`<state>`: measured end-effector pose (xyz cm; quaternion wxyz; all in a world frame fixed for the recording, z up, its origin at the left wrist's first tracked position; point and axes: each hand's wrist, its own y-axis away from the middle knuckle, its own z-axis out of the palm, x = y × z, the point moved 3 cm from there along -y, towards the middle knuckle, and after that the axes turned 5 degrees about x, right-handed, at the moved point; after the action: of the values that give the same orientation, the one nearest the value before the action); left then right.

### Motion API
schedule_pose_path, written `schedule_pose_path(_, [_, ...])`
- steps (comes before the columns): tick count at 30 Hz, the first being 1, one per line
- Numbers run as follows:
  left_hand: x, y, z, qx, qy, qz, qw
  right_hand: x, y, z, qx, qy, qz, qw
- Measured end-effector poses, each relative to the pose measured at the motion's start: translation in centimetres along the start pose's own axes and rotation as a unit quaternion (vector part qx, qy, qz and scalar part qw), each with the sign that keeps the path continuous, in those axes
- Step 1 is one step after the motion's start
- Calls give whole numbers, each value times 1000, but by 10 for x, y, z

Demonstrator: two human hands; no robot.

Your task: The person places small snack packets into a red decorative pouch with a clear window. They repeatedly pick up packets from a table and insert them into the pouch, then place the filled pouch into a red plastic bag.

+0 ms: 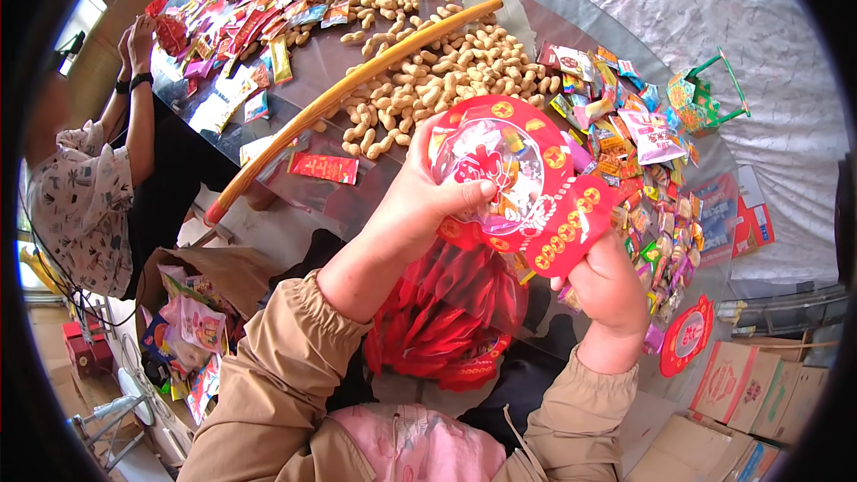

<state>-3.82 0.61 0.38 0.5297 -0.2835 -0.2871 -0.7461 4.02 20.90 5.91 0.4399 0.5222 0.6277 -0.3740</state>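
Both hands hold a red plastic candy bag (pixel 494 171), printed with gold coins and a drawn rope. Wrapped sweets show through its round transparent window. My left hand (pixel 428 197) grips the round body, thumb lying across the window. At the narrow end, my right hand (pixel 606 291) grips the flap, its fingers partly hidden behind it. Beyond the bag lies a heap of unshelled peanuts (pixel 448 70). To the right, wrapped sweets and snacks (pixel 619 144) are piled along the table. Below my hands is a bundle of similar red bags (pixel 435 308).
A long wooden stick (pixel 361 77) lies across the plastic-covered table (pixel 315 80). More snacks (pixel 254 13) are heaped far left, where another person (pixel 94 194) holds a red bag. A green-handled box (pixel 696 97) and a flat red bag (pixel 688 335) lie right. An open carton (pixel 221 274) stands lower left.
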Motion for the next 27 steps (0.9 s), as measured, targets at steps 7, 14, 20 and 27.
schedule_pose_path(7, [-3,-2,-3,4,22,11,1000,-6,-1,-9,24,17,12,999])
schedule_pose_path(14, [-4,3,-3,7,-53,-7,999,7,-5,-4,43,121,-131,983])
schedule_pose_path(20, [-4,-5,-17,71,-16,17,997,20,0,-29,66,-76,-17,995])
schedule_pose_path(27, [-11,-10,-20,47,-22,14,999,131,3,-115,380,249,64,889])
